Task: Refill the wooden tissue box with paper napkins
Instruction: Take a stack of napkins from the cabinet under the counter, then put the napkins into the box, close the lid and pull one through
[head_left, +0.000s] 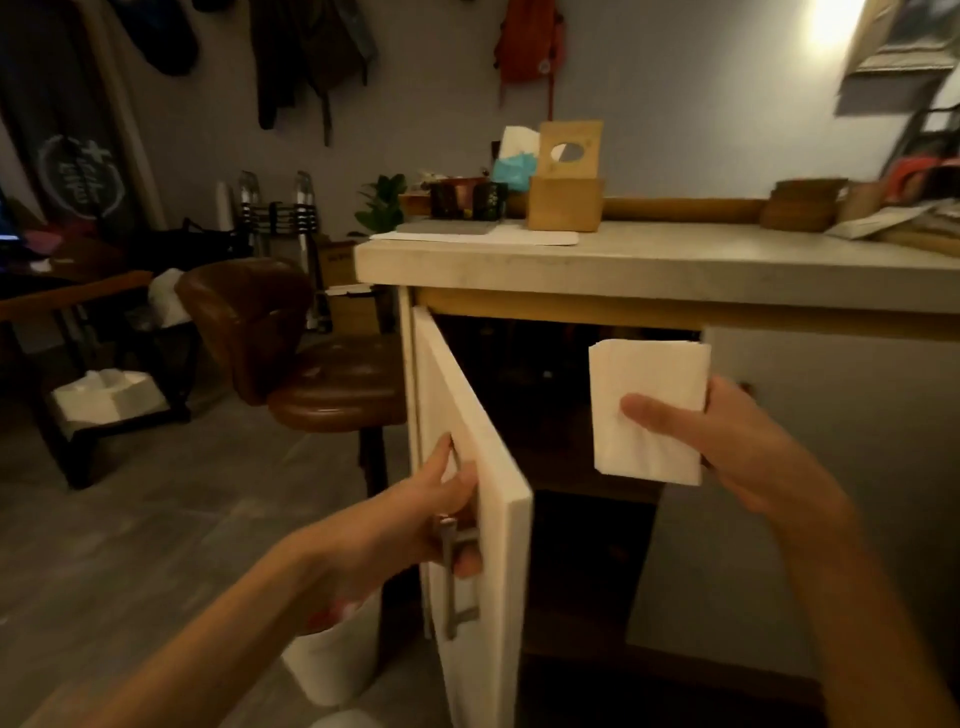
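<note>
Right hand (727, 441) pinching a stack of paper napkins (647, 410) in front of the open cabinet, thumb on the face and fingers behind; left hand (441, 514) wrapped around the handle (453, 577) of the cabinet door (478, 467), swung partly open. Wooden tissue box (566, 200) standing on the counter (675, 265) near its left end, lid (570, 148) propped upright. Probably light, soft and floppy, prone to fanning apart, so best gripped across the middle of the whole stack.
</note>
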